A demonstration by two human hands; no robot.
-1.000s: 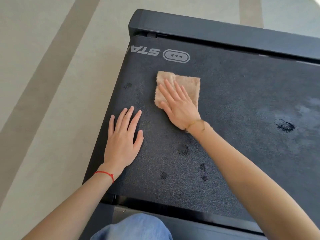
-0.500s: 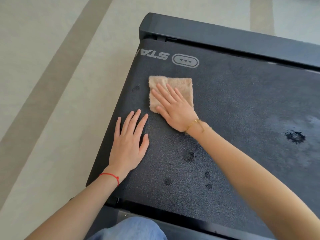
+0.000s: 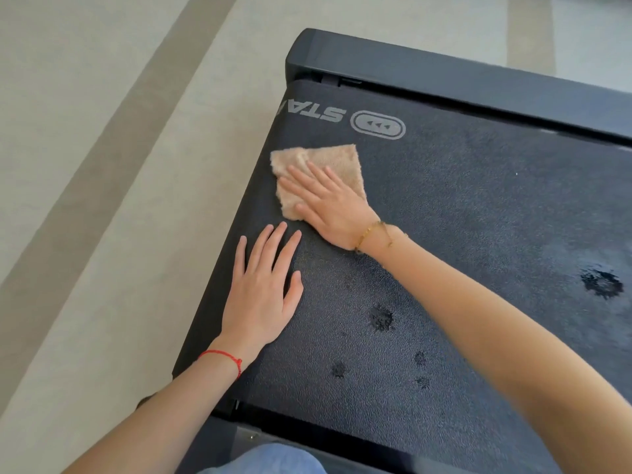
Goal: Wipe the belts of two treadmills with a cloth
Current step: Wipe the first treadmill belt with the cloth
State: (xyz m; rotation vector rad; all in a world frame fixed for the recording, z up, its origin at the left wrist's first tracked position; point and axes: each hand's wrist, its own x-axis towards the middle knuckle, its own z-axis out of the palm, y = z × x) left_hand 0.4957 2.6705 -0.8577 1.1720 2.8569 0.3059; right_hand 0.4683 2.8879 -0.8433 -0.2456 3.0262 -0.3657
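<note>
The right hand (image 3: 333, 206) lay flat on the cloth (image 3: 337, 162), its fingers (image 3: 307, 181) straight and slightly apart, pressing the cloth down onto the treadmill belt (image 3: 461, 234) near the belt's left edge, just below the printed logo (image 3: 378, 126). The left hand (image 3: 261, 295) rested palm-down on the belt just beside it, fingers straight and spread, holding nothing and apparently serving as a brace.

To do this wiping stroke well, it seemed best to keep the whole palm weighted on the cloth so that it did not bunch, and to work in overlapping passes from the edge inward. The dark wet-looking spots (image 3: 381, 318) lying nearer the person, and the larger one (image 3: 602, 283) far off to the right, had not yet been reached (they would likely need firmer pressure, or a second pass). The cloth's outer corner was touching or slightly overhanging the belt's left edge, so a stroke pushed further that way risked dragging it off onto the floor (image 3: 102, 200).

The cloth was a small, tan, fluffy piece, folded to a rough four-sided shape with soft, fraying-looking edges; it looked absorbent and limp. The belt was black and finely pebbled, a matte, grippy texture that probably catches the cloth's pile and resists sliding. The treadmill frame (image 3: 444, 75) at the far end was smooth, hard and dark, with rounded corners. The floor was pale with broad, darker stripes. Only one treadmill was in view, so the task looked well short of complete.
</note>
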